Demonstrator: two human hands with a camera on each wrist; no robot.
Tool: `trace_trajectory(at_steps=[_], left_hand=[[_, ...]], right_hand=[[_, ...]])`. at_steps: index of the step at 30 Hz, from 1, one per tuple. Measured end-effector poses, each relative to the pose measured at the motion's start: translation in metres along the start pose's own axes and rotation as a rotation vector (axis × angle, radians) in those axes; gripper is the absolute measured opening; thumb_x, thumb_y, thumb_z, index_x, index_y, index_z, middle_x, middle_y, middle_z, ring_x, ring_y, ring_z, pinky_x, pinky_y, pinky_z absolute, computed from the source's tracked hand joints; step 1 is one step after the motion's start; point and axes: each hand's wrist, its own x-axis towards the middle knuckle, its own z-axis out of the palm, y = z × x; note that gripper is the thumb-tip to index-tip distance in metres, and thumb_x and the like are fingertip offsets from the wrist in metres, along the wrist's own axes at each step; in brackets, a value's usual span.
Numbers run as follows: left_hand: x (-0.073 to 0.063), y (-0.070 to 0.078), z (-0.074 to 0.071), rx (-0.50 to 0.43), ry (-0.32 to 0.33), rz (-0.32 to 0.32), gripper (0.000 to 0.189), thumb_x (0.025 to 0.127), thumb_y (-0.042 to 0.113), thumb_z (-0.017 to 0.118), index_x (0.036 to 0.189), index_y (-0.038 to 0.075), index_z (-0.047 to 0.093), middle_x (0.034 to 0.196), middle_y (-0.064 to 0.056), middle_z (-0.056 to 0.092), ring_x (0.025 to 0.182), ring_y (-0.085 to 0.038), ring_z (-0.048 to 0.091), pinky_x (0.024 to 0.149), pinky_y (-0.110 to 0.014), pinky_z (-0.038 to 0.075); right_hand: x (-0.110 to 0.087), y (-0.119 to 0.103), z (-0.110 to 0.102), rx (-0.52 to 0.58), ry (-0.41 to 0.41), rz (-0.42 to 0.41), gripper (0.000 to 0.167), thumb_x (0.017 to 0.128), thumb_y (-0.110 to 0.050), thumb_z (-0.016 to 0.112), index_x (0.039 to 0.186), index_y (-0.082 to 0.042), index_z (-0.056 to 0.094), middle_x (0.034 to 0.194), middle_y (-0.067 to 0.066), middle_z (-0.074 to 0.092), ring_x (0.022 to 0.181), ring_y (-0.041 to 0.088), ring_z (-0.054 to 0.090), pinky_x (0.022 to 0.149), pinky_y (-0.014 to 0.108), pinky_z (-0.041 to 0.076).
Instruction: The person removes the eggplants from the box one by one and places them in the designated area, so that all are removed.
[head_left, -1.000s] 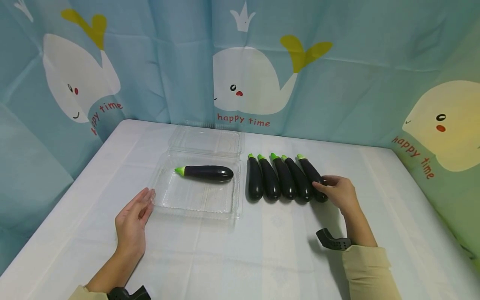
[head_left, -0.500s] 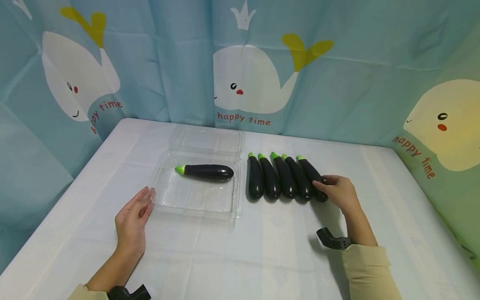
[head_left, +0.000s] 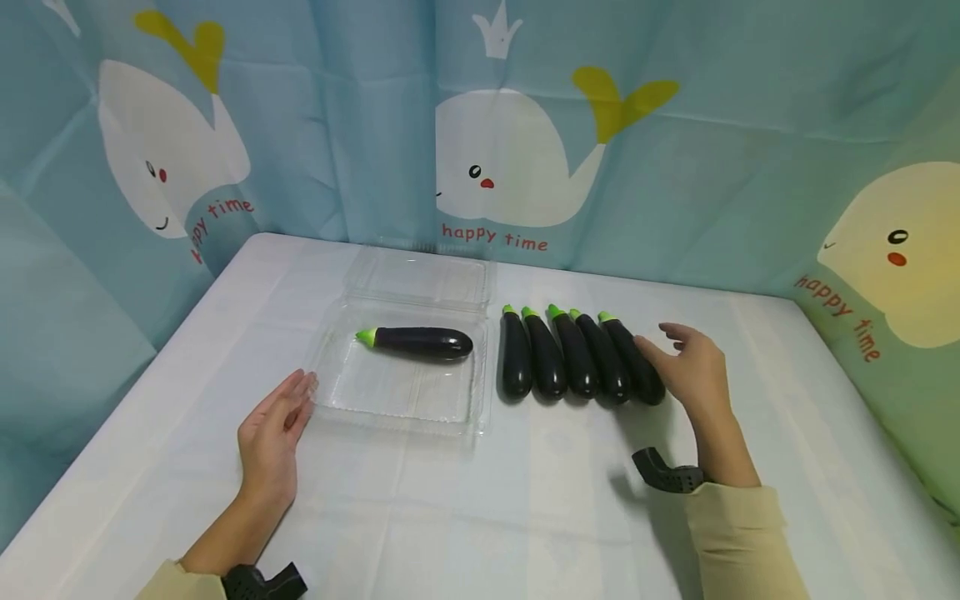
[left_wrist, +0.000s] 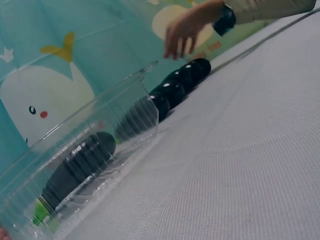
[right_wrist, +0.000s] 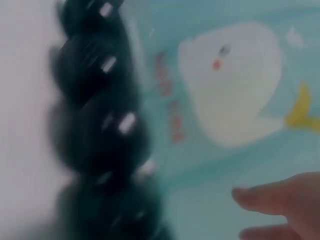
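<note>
A clear plastic clamshell box (head_left: 401,400) lies with its lid laid back on the white table. Inside it one eggplant (head_left: 423,342) rests sideways, green stem end to the left. My left hand (head_left: 272,450) touches the box's front left corner with nearly straight fingers; a sliver of fingertip shows at the left wrist view's lower left edge. Right of the box, several eggplants (head_left: 577,358) stand side by side in a row, stems pointing away. Over the right end of that row hovers my right hand (head_left: 693,367), thumb and fingers apart, holding nothing, near the rightmost eggplant (head_left: 633,360).
A blue-green curtain (head_left: 360,125) printed with whales hangs behind and beside the table (head_left: 540,533). The raised lid (head_left: 420,279) lies close to the curtain. Black wrist cameras (head_left: 667,473) sit on both wrists.
My right hand has let go of the rightmost eggplant and risen slightly away from it, fingers spreading. My left hand stays at the box corner. The view has shifted a little.
</note>
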Motion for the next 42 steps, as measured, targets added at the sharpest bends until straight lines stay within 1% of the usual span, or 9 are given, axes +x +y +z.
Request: trace_trajectory(at_steps=[2, 5, 10, 17, 26, 30, 35, 39, 42], left_hand=[[0.000, 0.000, 0.000, 0.002, 0.001, 0.004, 0.039, 0.097, 0.013, 0.042, 0.131, -0.006, 0.044, 0.133, -0.015, 0.048, 0.113, -0.012, 0.052, 0.092, -0.020, 0.041], [0.001, 0.001, 0.001, 0.002, 0.003, 0.002, 0.039, 0.097, 0.012, 0.043, 0.131, -0.006, 0.044, 0.134, -0.016, 0.047, 0.114, -0.013, 0.051, 0.092, -0.020, 0.041], [0.001, 0.000, 0.001, 0.019, 0.004, 0.004, 0.039, 0.097, 0.012, 0.042, 0.131, -0.006, 0.044, 0.134, -0.016, 0.046, 0.115, -0.013, 0.051, 0.092, -0.020, 0.041], [0.000, 0.000, 0.000, 0.006, 0.006, 0.005, 0.038, 0.097, 0.010, 0.042, 0.130, -0.008, 0.044, 0.129, -0.011, 0.052, 0.112, -0.012, 0.052, 0.092, -0.020, 0.041], [0.000, 0.001, 0.001, 0.009, 0.013, 0.001, 0.038, 0.097, 0.010, 0.042, 0.130, -0.008, 0.044, 0.132, -0.015, 0.049, 0.112, -0.011, 0.053, 0.092, -0.020, 0.041], [-0.001, 0.001, 0.001, 0.019, 0.013, 0.001, 0.038, 0.097, 0.010, 0.041, 0.130, -0.007, 0.044, 0.133, -0.015, 0.048, 0.112, -0.011, 0.053, 0.092, -0.020, 0.041], [-0.001, 0.001, 0.000, 0.030, 0.006, 0.007, 0.038, 0.097, 0.012, 0.041, 0.131, -0.006, 0.044, 0.134, -0.017, 0.046, 0.112, -0.011, 0.052, 0.092, -0.020, 0.041], [-0.001, 0.001, 0.000, 0.034, 0.003, 0.009, 0.039, 0.097, 0.012, 0.041, 0.131, -0.006, 0.044, 0.134, -0.017, 0.046, 0.113, -0.011, 0.052, 0.092, -0.020, 0.041], [-0.001, 0.001, 0.000, 0.030, 0.001, 0.008, 0.038, 0.097, 0.012, 0.041, 0.131, -0.006, 0.044, 0.134, -0.016, 0.046, 0.113, -0.012, 0.052, 0.092, -0.019, 0.041]], right_hand=[[-0.001, -0.014, -0.003, 0.015, 0.017, -0.035, 0.063, 0.089, -0.040, 0.057, 0.128, 0.008, 0.047, 0.125, 0.030, 0.048, 0.112, 0.045, 0.045, 0.086, 0.057, 0.041], [-0.004, -0.031, -0.004, 0.028, 0.003, -0.082, 0.061, 0.089, -0.040, 0.057, 0.128, 0.006, 0.048, 0.124, 0.028, 0.050, 0.113, 0.043, 0.045, 0.087, 0.057, 0.041], [-0.009, -0.048, 0.000, 0.051, -0.030, -0.135, 0.059, 0.088, -0.039, 0.059, 0.127, 0.004, 0.050, 0.122, 0.025, 0.053, 0.112, 0.041, 0.047, 0.087, 0.056, 0.041], [-0.018, -0.074, -0.004, 0.135, -0.002, -0.226, 0.054, 0.085, -0.037, 0.064, 0.124, -0.001, 0.055, 0.119, 0.019, 0.057, 0.108, 0.033, 0.052, 0.086, 0.048, 0.047], [-0.033, -0.095, 0.000, 0.181, -0.058, -0.307, 0.050, 0.085, -0.031, 0.065, 0.124, -0.001, 0.056, 0.121, 0.017, 0.056, 0.110, 0.032, 0.051, 0.090, 0.046, 0.044], [-0.037, -0.103, 0.004, 0.198, -0.062, -0.352, 0.048, 0.084, -0.027, 0.067, 0.123, -0.001, 0.056, 0.122, 0.014, 0.055, 0.111, 0.029, 0.051, 0.090, 0.043, 0.046], [-0.040, -0.113, 0.013, 0.176, -0.076, -0.379, 0.046, 0.084, -0.024, 0.068, 0.123, -0.002, 0.056, 0.120, 0.014, 0.056, 0.108, 0.027, 0.053, 0.089, 0.042, 0.046], [-0.040, -0.122, 0.023, 0.133, -0.091, -0.417, 0.048, 0.083, -0.025, 0.069, 0.124, -0.003, 0.056, 0.119, 0.016, 0.057, 0.103, 0.027, 0.054, 0.086, 0.043, 0.046], [-0.040, -0.128, 0.030, 0.113, -0.098, -0.437, 0.051, 0.082, -0.026, 0.070, 0.125, -0.003, 0.055, 0.121, 0.016, 0.055, 0.105, 0.028, 0.053, 0.087, 0.044, 0.044]])
